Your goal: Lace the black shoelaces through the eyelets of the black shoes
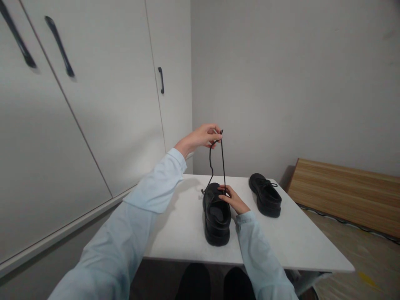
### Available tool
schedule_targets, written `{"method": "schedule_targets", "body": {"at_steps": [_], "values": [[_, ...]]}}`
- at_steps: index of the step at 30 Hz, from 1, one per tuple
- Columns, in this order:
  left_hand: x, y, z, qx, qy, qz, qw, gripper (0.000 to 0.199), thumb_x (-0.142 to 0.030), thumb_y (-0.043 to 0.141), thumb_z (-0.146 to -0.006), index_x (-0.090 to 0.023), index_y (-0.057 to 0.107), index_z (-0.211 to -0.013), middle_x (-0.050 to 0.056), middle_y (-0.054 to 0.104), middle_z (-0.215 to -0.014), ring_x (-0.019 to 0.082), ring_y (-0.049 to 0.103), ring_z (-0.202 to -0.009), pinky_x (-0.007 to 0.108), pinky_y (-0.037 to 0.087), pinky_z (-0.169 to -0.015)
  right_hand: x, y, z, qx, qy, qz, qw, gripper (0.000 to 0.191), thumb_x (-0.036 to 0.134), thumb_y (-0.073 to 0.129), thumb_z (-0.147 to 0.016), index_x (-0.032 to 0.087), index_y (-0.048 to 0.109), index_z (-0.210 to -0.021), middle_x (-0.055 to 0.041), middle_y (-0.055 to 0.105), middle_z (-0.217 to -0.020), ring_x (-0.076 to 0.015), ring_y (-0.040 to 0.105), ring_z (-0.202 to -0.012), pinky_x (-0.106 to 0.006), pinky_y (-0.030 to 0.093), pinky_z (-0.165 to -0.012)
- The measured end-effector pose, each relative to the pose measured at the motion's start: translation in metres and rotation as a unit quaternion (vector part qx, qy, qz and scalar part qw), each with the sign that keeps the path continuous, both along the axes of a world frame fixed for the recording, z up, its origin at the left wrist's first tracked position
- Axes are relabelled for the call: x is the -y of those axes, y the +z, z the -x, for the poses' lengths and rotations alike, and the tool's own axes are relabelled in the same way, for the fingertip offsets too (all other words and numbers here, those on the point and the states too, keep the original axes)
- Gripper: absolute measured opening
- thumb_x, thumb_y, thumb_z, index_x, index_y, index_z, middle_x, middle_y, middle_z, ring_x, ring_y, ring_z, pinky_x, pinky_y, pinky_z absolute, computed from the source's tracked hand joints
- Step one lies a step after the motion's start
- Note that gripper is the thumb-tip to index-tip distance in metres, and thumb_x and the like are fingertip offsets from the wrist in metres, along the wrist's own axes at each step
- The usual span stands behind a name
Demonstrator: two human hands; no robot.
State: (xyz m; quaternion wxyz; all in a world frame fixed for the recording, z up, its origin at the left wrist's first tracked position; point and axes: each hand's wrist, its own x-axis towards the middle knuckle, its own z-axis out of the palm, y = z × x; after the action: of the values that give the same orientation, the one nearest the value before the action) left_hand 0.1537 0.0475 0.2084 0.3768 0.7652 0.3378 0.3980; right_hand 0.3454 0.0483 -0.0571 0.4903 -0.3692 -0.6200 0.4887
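Note:
A black lace-up shoe rests on the white table, its heel toward me. My left hand is raised above its toe, thumb and fingers pinching a black shoelace. One strand runs taut from that pinch down to the shoe's lacing. Another part hangs slack to the left, its end near the toe. At the right side of the lacing, my right hand is closed on the shoe's upper, where the taut strand meets it; its fingertips are partly hidden.
A second black shoe, with its lace in place, stands at the right on the white table. White cabinets with dark handles flank the left. A wood-grain board leans beyond the table's right edge. A grey wall is behind.

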Motion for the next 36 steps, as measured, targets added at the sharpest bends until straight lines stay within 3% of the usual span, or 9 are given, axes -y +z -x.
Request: {"method": "schedule_targets", "body": {"at_steps": [7,14,19,27,36], "values": [[0.003,0.030,-0.001,0.050,0.053,-0.044,0.996,0.015,-0.023,0.065,-0.079,-0.017,0.054,-0.086,0.001,0.062,-0.079,0.008,0.059,-0.066,0.034,0.052,-0.077,0.001,0.002,0.001,0.008,-0.005,0.002,1.000,0.048,0.037,0.076,-0.064,0.025,0.057,-0.106,-0.0072,0.063,-0.115,-0.0257,0.051,-0.120,-0.044,0.036,-0.103],[0.002,0.046,-0.004,0.041,0.066,-0.086,0.993,0.014,-0.022,0.062,-0.080,-0.016,0.054,-0.090,0.001,0.063,-0.082,0.009,0.060,-0.070,0.031,0.051,-0.076,0.001,0.002,0.000,0.012,-0.005,0.001,1.000,0.049,0.038,0.076,-0.064,0.025,0.056,-0.107,-0.0074,0.063,-0.115,-0.0259,0.051,-0.120,-0.045,0.037,-0.102],[-0.001,0.055,-0.011,0.053,0.111,-0.142,0.982,0.010,-0.020,0.058,-0.081,-0.017,0.054,-0.090,0.000,0.061,-0.082,0.010,0.062,-0.074,0.028,0.050,-0.073,0.002,0.002,0.001,0.006,-0.004,0.009,1.000,0.050,0.039,0.077,-0.062,0.025,0.056,-0.106,-0.0066,0.063,-0.114,-0.0257,0.051,-0.120,-0.044,0.038,-0.101],[-0.017,0.054,-0.020,0.092,0.132,-0.136,0.978,0.011,-0.019,0.059,-0.082,-0.018,0.053,-0.090,0.002,0.061,-0.085,0.015,0.063,-0.084,0.028,0.049,-0.074,0.000,0.000,0.000,0.004,-0.003,0.008,1.000,0.050,0.038,0.076,-0.063,0.025,0.055,-0.107,-0.0065,0.062,-0.115,-0.0249,0.051,-0.120,-0.043,0.040,-0.100],[-0.025,0.048,0.002,0.060,0.159,-0.104,0.980,0.007,-0.020,0.057,-0.080,-0.018,0.051,-0.083,0.001,0.060,-0.074,0.011,0.059,-0.067,0.029,0.051,-0.071,-0.001,0.000,0.000,0.006,-0.007,0.003,1.000,0.049,0.038,0.076,-0.064,0.025,0.056,-0.107,-0.0064,0.063,-0.114,-0.0248,0.051,-0.120,-0.043,0.038,-0.102]]}}
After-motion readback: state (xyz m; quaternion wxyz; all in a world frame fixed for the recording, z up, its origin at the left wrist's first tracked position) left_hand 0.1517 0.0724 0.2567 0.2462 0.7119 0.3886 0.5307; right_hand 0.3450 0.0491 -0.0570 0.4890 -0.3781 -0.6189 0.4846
